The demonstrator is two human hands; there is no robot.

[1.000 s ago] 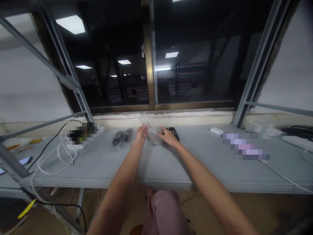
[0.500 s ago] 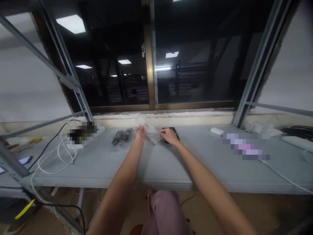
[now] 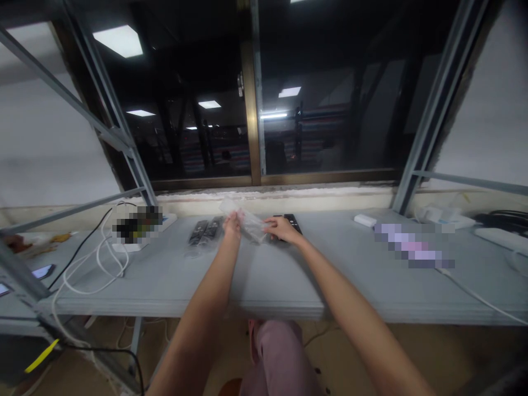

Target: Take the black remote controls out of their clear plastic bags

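A clear plastic bag (image 3: 252, 224) is stretched between my two hands, just above the shelf. My left hand (image 3: 232, 224) is closed on the bag's left part, fingers pinched. At its right end, my right hand (image 3: 280, 227) pinches the bag's edge. Partly hidden beneath my right hand lie black remote controls (image 3: 293, 222) with small buttons. To the left of my left hand, a pair of black remote controls (image 3: 205, 231) rests side by side in clear plastic wrapping.
The grey shelf (image 3: 280, 280) is framed by metal posts. White cables (image 3: 99, 247) and a blurred item on a white power strip (image 3: 132, 242) are at left. A white plug (image 3: 364, 220), a pixelated purple item (image 3: 412, 246) and another power strip (image 3: 501, 242) lie at right.
The bag has tilted down and shifted slightly left with my left hand. My right hand has moved a little left, and more of the remotes beside it shows.
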